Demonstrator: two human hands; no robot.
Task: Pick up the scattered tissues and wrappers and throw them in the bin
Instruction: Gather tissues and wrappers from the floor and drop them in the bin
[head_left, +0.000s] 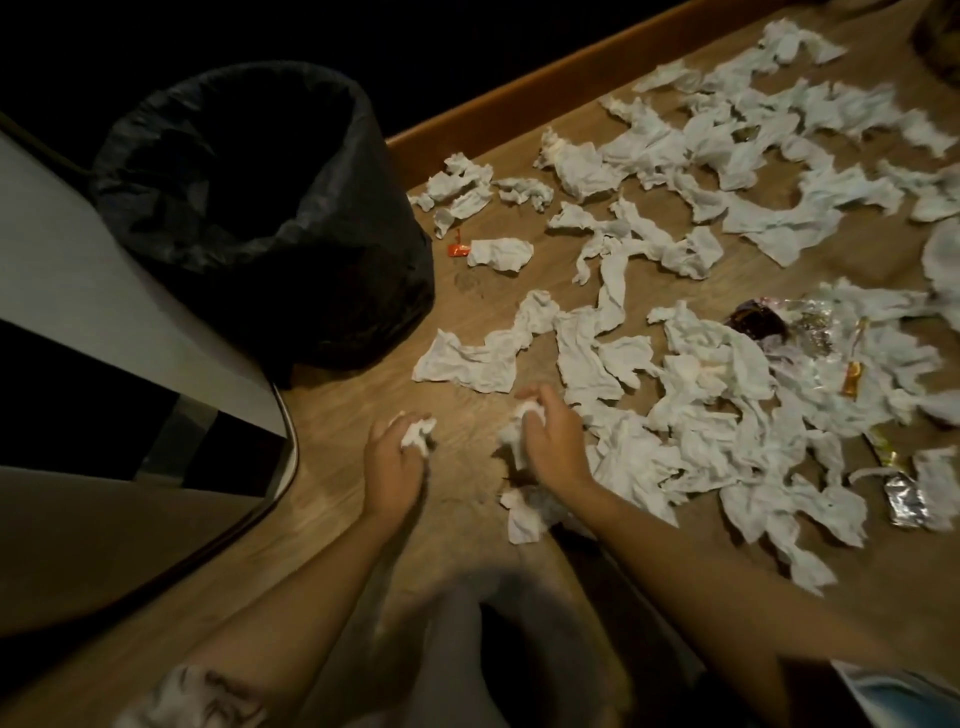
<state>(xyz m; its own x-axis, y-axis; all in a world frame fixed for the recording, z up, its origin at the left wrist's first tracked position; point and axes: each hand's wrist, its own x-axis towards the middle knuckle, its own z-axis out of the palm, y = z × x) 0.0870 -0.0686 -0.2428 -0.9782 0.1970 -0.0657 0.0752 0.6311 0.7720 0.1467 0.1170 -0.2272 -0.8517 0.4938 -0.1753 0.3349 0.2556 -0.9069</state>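
Tissues (691, 218) lay crumpled across the wooden floor (467, 312) from the centre to the upper right of the head view, with a few wrappers among them: a small orange one (457, 250) near the bin, a dark one (758, 322) and foil ones (906, 501) toward the right edge. The bin (249, 208), lined with a black bag, stood in the upper left, just beside the nearest scraps. The left hand (395, 462) was clenched around a wadded tissue (418, 439) in the lower centre; the right hand (550, 441) beside it had its fingers (540, 402) closed on another wad (524, 421), part of which trailed down to the floor. Such tissue was likely very light, soft and easily torn, so bunching a piece at its middle would hold it best. The wrappers looked thin and slick, and probably called for a pinch at an edge.
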